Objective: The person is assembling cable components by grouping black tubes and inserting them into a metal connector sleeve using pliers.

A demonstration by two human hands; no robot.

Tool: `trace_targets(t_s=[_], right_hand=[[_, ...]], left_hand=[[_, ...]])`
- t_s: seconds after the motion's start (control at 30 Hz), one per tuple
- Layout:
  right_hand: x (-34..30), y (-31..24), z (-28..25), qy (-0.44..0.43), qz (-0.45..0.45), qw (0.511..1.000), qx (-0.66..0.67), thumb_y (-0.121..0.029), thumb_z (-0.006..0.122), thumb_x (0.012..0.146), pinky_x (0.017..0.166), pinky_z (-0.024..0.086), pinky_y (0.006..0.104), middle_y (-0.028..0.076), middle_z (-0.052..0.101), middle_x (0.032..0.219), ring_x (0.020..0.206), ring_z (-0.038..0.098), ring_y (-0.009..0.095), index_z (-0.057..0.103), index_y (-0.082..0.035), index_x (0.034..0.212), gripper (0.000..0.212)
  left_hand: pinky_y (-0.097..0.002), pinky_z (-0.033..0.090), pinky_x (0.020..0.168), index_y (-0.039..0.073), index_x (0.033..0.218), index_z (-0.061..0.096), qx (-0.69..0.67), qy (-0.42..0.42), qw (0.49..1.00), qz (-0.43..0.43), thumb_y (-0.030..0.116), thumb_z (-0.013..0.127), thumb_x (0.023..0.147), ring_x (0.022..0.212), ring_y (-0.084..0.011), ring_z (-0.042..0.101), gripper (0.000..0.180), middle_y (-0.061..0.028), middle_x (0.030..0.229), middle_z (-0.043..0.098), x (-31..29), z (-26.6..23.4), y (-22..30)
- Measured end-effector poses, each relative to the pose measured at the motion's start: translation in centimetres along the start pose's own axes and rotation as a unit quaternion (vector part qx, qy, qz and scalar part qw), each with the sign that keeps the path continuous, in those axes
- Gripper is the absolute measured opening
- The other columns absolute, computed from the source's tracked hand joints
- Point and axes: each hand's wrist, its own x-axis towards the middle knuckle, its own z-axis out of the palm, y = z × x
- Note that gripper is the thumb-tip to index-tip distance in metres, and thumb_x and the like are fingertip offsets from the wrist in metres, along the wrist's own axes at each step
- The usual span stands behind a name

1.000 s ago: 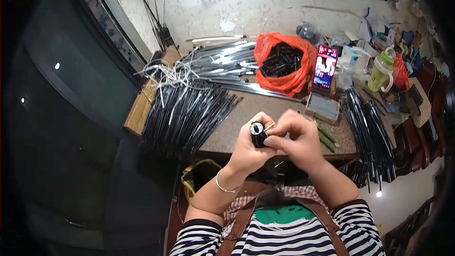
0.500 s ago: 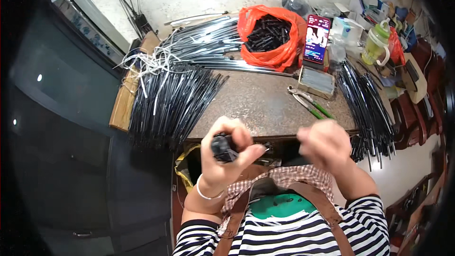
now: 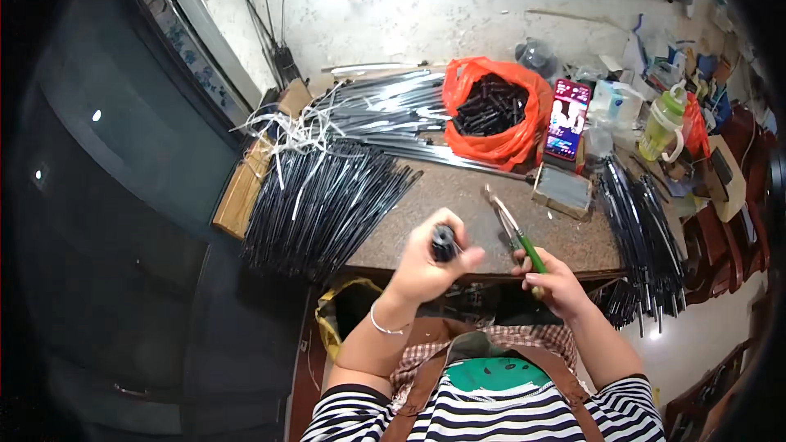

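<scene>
My left hand (image 3: 426, 268) is closed round a black tubular piece (image 3: 444, 242), seen nearly end-on with a small round hollow in its end. The rest of the piece is hidden in the palm. On the right, my right hand (image 3: 558, 285) grips green-handled pliers (image 3: 531, 254) by the handles. Their metal jaws point away from me over the brown tabletop (image 3: 458, 196), near its front edge. A gap separates the pliers from the black piece.
Thin black rods (image 3: 327, 209) lie bunched at left, with white ties (image 3: 299, 135) behind. An orange bag (image 3: 499, 151) holds black tubes. A phone (image 3: 566, 119) stands behind a small grey block (image 3: 563, 188). More rods (image 3: 634, 221) and a green bottle (image 3: 661, 127) are at right.
My right hand, a blurred fist before, now holds the pliers that lay on the tabletop. My left hand still holds the black piece. The whole view has shifted.
</scene>
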Motion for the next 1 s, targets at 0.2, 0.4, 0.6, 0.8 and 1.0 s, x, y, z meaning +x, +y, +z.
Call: trace_targets(t_s=[0.2,0.4,0.6,0.8,1.0], right_hand=[[-0.7,-6.2,-1.4,0.089,-0.313,0.898,-0.295,-0.017,0.063,0.043,0.077,0.023,0.0409,0.006,0.044,0.084,0.090,0.036,0.030,0.052,-0.008,0.053,0.018],[-0.3,-7.3,-1.7,0.140,-0.383,0.810,-0.423,-0.017,0.061,0.043,0.075,0.028,0.0409,0.004,0.048,0.085,0.085,0.041,0.029,0.054,-0.006,0.058,0.020],[-0.2,-5.9,-1.3,-0.241,0.190,0.870,0.387,-0.014,0.052,0.071,0.049,0.047,0.0323,0.016,0.053,0.065,0.059,0.055,0.028,0.050,0.001,0.083,0.019],[1.2,-7.0,0.2,-0.237,-0.026,0.971,-0.018,-0.006,0.053,0.062,0.048,0.043,0.0237,0.010,0.051,0.060,0.051,0.053,0.018,0.042,-0.003,0.091,0.031],[2.0,-8.5,-0.9,-0.050,-0.320,0.924,-0.205,-0.008,0.057,0.062,0.055,0.043,0.0301,0.013,0.052,0.072,0.063,0.053,0.023,0.046,0.000,0.087,0.028]], left_hand=[[-0.0157,0.036,0.048,0.006,0.066,0.038,0.061,0.127,0.990,0.015,-0.005,0.057,0.062,0.052,-0.0028,0.038,0.023,0.0019,0.060,0.040,0.2,-1.8,0.1],[-0.0173,0.038,0.054,0.004,0.067,0.037,0.144,0.138,0.978,0.066,-0.008,0.051,0.062,0.057,-0.0042,0.042,0.019,0.0002,0.063,0.041,-0.4,-2.1,-0.7],[-0.0173,0.038,0.058,0.004,0.069,0.037,-0.022,0.036,0.995,0.087,-0.008,0.056,0.059,0.060,-0.0049,0.038,0.025,-0.0021,0.069,0.040,-0.8,-2.2,1.2],[-0.0190,0.039,0.060,0.004,0.070,0.037,0.115,0.024,0.987,0.106,-0.006,0.055,0.062,0.061,-0.0056,0.039,0.022,-0.0016,0.068,0.039,-0.5,-2.4,0.9],[-0.0169,0.035,0.055,0.004,0.075,0.041,-0.037,0.077,0.991,0.099,-0.005,0.058,0.058,0.060,-0.0056,0.041,0.026,-0.0016,0.069,0.043,-1.3,-3.2,1.8]])
